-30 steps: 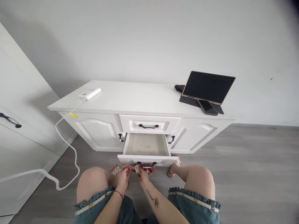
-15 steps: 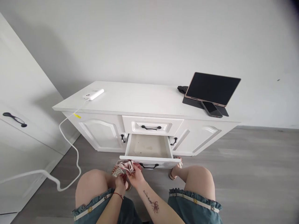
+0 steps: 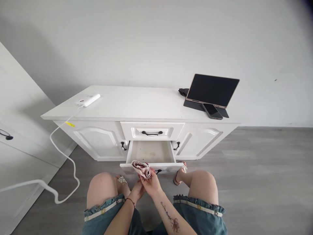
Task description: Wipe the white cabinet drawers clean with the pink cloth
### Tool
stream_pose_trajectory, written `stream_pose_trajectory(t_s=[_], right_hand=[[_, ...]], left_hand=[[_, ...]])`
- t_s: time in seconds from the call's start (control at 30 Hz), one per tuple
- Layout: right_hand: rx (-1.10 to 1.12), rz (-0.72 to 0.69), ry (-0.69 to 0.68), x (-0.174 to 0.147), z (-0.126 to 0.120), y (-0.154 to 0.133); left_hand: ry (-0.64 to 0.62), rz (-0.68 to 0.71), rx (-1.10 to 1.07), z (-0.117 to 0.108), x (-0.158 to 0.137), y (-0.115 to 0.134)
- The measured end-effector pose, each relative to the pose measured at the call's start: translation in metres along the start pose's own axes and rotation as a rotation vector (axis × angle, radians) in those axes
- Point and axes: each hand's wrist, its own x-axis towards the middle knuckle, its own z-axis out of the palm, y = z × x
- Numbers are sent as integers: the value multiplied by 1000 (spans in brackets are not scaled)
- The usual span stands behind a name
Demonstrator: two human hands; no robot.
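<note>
A folded pink and white patterned cloth (image 3: 141, 169) is held over the front edge of the open lower drawer (image 3: 154, 152). My right hand (image 3: 152, 183) grips the cloth from below, with its fingers closed round the near end. Just under it and to the left, my left hand (image 3: 138, 190) is close against the right one. Its fingers are mostly hidden, so I cannot see whether they touch the cloth. Inside the drawer only the bare pale bottom with small marks shows. The drawer belongs to a white cabinet (image 3: 137, 109).
On the cabinet top stand a tablet (image 3: 212, 90) on a dark stand, a phone (image 3: 212, 111), a black bundle (image 3: 183, 92) and a white power bank (image 3: 88, 100). Its white cable (image 3: 74, 166) loops down to the floor at left. A white wardrobe (image 3: 22, 137) is beside it.
The cloth has turned from a loose bunch into a flatter fold and moved slightly right and up. My left hand has moved right, under my right hand. The view has shifted a little.
</note>
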Motion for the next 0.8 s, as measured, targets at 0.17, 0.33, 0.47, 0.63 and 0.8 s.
stream_pose_trajectory(t_s=[0.17,0.33,0.47,0.63,0.8], right_hand=[[-3,-42,2,-6,-16,-39],[31,-50,-15,-13,-32,-75],[11,-76,-20,-17,-46,-102],[-36,-130,-34,-15,-69,-132],[-28,-178,30,-13,-89,-155]], left_hand=[[-110,-58,-50,7,4,-3],[-111,-75,-74,15,1,3],[-84,-104,-54,18,1,5],[-63,-102,-66,17,7,2],[-46,-109,-47,17,11,2]])
